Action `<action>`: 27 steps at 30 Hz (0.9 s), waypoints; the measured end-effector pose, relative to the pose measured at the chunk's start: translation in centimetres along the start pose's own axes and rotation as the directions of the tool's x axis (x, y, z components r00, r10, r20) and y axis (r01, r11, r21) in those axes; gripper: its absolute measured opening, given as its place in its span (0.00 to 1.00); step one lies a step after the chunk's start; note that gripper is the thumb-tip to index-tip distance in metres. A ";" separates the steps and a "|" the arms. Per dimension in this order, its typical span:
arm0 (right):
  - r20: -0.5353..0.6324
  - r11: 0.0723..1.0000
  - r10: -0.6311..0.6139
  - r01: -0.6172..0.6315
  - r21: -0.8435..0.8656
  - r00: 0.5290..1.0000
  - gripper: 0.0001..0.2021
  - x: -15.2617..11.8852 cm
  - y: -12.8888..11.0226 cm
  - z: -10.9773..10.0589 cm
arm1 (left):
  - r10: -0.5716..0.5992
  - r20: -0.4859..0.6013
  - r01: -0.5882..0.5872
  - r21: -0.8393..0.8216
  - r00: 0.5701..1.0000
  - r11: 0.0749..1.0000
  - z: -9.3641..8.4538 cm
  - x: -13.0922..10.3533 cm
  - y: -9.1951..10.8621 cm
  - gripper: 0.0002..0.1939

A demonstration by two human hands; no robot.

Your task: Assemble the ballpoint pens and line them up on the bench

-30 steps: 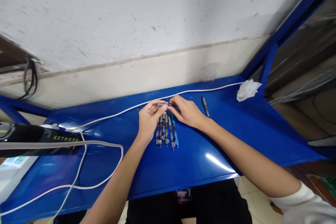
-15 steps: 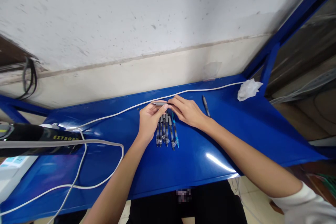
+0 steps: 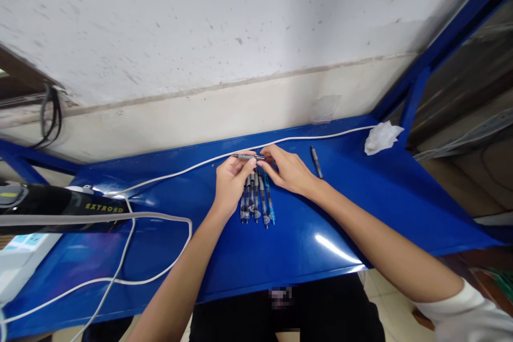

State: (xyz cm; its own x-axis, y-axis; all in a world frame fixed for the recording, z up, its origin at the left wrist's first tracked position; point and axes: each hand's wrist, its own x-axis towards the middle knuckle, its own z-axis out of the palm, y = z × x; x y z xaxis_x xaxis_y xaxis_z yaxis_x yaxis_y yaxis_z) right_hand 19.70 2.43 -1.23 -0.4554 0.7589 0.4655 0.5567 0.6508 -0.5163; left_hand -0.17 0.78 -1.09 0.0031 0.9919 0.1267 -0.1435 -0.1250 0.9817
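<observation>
Level above the blue table, a pen with a grey grip lies crosswise between my hands. My left hand is closed on it, thumb and fingers pinching its barrel. At the pen's right end, the thumb and fingertips of my right hand are closed around it; part of that end is hidden. Just below the hands, several grey-and-clear pens lie side by side with their tops partly covered. A light-blue pen lies at the right of this row.
A lone pen lies right of my right hand. White crumpled paper sits at the far right corner. A white cable runs along the back and loops at left. A black cylinder and a white power strip occupy the left.
My right fingers have shifted slightly at the pen's end, and more of its tip shows between the hands. The view has moved a little; the pens on the table lie as before.
</observation>
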 end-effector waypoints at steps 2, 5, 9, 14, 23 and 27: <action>0.008 1.000 0.001 -0.001 0.004 1.000 0.13 0.0 0.0 0.0 | -0.001 0.000 0.001 -0.003 1.000 1.000 0.0 0.0 0.0 0.14; 0.028 0.999 -0.023 0.024 -0.029 0.999 0.16 0.0 0.0 -0.1 | 0.004 0.000 -0.004 0.001 1.000 1.000 0.0 0.0 -0.2 0.14; -0.016 1.000 -0.012 0.012 0.000 1.000 0.12 0.0 0.0 -0.1 | -0.008 0.007 0.008 -0.004 1.000 1.000 0.0 -0.1 -0.3 0.14; 0.025 0.997 -0.062 0.063 -0.037 0.998 0.14 0.0 0.0 0.0 | -0.011 -0.003 0.011 -0.008 1.000 1.000 0.0 -0.1 -0.2 0.14; 0.006 0.999 -0.047 0.047 -0.001 0.999 0.14 0.0 0.1 0.0 | 0.002 0.007 -0.002 0.006 1.000 1.000 -0.1 -0.1 -0.2 0.14; -0.006 0.999 -0.034 0.034 0.027 0.999 0.14 0.1 0.0 -0.1 | 0.012 0.015 -0.012 0.008 1.000 1.000 -0.1 -0.2 -0.3 0.13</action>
State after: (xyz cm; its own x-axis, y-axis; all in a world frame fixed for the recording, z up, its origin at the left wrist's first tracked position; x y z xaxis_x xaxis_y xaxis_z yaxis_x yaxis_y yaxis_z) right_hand 19.74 2.47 -1.13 -0.4701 0.7363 0.4867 0.5221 0.6766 -0.5193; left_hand -0.24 0.67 -1.42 0.0160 0.9900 0.1401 -0.1358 -0.1367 0.9813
